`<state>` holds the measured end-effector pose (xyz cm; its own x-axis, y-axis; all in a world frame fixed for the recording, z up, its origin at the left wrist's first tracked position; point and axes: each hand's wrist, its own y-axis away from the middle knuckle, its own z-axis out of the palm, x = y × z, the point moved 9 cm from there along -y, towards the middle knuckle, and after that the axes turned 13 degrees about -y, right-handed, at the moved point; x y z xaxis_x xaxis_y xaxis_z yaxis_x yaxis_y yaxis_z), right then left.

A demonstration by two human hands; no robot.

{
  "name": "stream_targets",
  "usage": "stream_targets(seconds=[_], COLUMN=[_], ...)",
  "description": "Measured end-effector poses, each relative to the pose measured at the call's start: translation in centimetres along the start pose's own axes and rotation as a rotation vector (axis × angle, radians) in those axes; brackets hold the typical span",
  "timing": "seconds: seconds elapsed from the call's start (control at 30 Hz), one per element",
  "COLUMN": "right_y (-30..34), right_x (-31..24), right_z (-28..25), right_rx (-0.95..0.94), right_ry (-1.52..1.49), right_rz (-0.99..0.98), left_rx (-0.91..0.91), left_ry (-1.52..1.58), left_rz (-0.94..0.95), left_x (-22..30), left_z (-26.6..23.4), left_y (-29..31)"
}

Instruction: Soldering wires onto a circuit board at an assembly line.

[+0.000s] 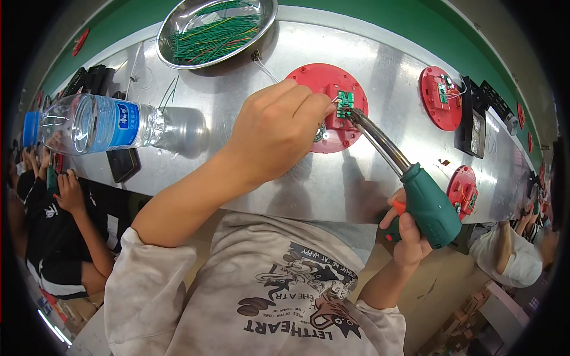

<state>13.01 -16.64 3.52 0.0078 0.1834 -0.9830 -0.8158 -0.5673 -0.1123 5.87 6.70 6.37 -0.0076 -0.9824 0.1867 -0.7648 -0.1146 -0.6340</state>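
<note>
My right hand (408, 242) is wrapped round the grip of a green soldering gun (432, 204) with an orange trigger. The gun's metal tip reaches a small green circuit board (345, 101) on a round red plastic disc (320, 74). Over the disc's left side, my left hand (276, 127) is closed, its fingertips pinching a thin wire (335, 101) at the board's left edge. The hand hides part of the disc, and the exact contact at the tip is too small to tell.
A steel bowl (163, 44) of green, yellow and red wires stands at the back. A water bottle (98, 124) lies on its side at left, near a phone (123, 165). Other red discs (430, 110) and a black device (473, 124) are at right. People work on both sides.
</note>
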Motion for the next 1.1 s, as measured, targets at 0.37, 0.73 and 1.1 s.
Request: stream_targets(seconds=[0.37,0.73,1.1], right_y=[-0.2,-0.5,-0.6], right_x=[-0.1,0.3,-0.2], right_z=[-0.1,-0.7,-4.0], right_rx=[0.006,0.015,0.026], right_ry=[0.033,-0.031,-0.042], right_rz=[0.026,0.066,-0.149], left_rx=[0.016,0.011,0.012], left_ry=[-0.058,-0.024,-0.045], left_rz=[-0.005,-0.016,0.002], left_x=[-0.1,0.1,0.1], left_z=[0.6,0.3,0.3], left_y=[0.5,0.3,0.5])
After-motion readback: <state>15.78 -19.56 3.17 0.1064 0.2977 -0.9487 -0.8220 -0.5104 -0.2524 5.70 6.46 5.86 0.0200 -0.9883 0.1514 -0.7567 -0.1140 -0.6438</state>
